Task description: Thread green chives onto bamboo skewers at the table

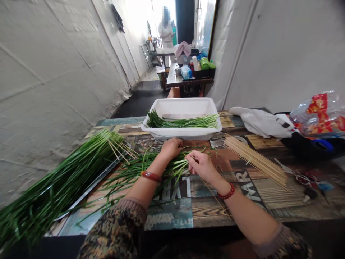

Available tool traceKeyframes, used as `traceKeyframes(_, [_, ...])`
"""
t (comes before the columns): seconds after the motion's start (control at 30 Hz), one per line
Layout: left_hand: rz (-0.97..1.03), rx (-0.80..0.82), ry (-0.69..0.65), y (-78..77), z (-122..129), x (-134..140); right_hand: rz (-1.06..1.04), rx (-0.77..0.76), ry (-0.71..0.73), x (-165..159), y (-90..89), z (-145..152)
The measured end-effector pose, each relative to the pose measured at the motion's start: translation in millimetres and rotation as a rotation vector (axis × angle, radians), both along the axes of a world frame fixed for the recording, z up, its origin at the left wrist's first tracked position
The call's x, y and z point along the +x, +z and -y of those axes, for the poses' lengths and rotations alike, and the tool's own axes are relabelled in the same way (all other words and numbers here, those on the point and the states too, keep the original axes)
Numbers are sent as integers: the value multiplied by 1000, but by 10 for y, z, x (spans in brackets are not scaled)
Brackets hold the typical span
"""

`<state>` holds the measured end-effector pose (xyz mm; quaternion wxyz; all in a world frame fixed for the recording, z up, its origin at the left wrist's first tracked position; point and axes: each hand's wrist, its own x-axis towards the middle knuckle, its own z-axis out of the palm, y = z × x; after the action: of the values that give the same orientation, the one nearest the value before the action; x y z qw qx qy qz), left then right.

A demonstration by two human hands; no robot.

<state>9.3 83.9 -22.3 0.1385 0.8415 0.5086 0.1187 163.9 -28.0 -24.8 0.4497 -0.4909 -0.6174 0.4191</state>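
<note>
In the head view, your right hand (199,163), near the centre of the frame, has thumb and fingers closed on the pale ends of some long, thin green stalks (178,165). Your left hand (171,148), just beside it, has its fingers curled; I cannot tell whether they grip anything. You have a thick green bundle of leaves (78,169) at the left, a white rectangular plastic tub (183,134) of greens at upper centre, and thin pale wooden skewers (256,162) right of centre, all on the wood-patterned table (172,218).

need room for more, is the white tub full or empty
The white tub is partly filled: green stalks lie in it, with its bare back wall showing above them.
</note>
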Motion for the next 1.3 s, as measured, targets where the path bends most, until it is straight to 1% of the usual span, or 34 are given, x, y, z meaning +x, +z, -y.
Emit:
traceKeyframes(0.1, [38,-8,-5,-3,-55,-19,-30,-9,-1,-1,10,-6])
traceKeyframes(0.17, [86,-13,5,34,-45,-56,-59,-19,-1,-10,11,-3])
traceKeyframes(0.23, [141,-7,32,97,19,-101,-92,-35,-5,-26,6,5])
traceKeyframes(0.3, [275,-19,54,173,144,-139,-130,-52,-16,-46,0,16])
traceKeyframes(0.37, [548,-94,48,248,317,-158,-160,-62,-31,-62,-1,28])
traceKeyframes(0.4, [646,-143,47,278,410,-158,-166,-64,-39,-67,0,34])
traceKeyframes(0.47, [739,-204,95,314,578,-146,-162,-65,-54,-69,3,43])
traceKeyframes(0.53, [796,-249,140,311,693,-129,-146,-61,-59,-63,5,49])
traceKeyframes(0.63, [846,-307,168,255,753,-120,-112,-32,-62,-54,5,51])
traceKeyframes(0.73, [879,-331,148,197,741,-127,-68,6,-74,-49,1,40])
traceKeyframes(0.93, [921,-358,132,127,739,-144,30,31,-106,-27,-49,0])
traceKeyframes(1.1, [938,-321,119,62,738,-144,63,9,-130,-34,-35,6])
traceKeyframes(1.3, [904,-246,66,88,742,-137,34,-10,-150,-51,-11,33])
